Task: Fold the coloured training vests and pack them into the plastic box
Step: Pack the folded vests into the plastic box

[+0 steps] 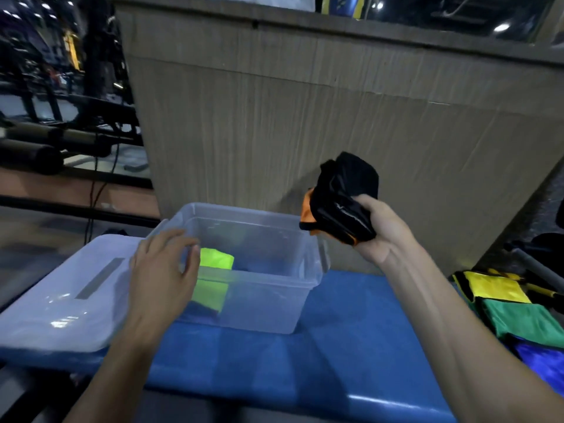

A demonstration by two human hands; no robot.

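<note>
dark item on plastic box (308,264) floor – hard to make out | my right hand (378,230) grips folded black-orange vest (341,199) right of box, above rim | my left hand (161,267) – fingers relaxed – at near-left rim | lime vest (215,261) inside

Your view is dim overall, with a cool bluish cast. Small ceiling lights show as bright spots at the top left and top right corners, and you get a soft glare streak along the front edge of the blue padded bench (320,355) and pale reflections on the clear lid (64,303). A shadow falls on the beige panel (274,123) behind the folded vest (341,199) you hold up. Your left hand (164,270) is softened by motion blur, and the whole frame is slightly smeared. The wide lens bends straight lines toward the edges, and the dark background at left is murky and unsharp.
</note>
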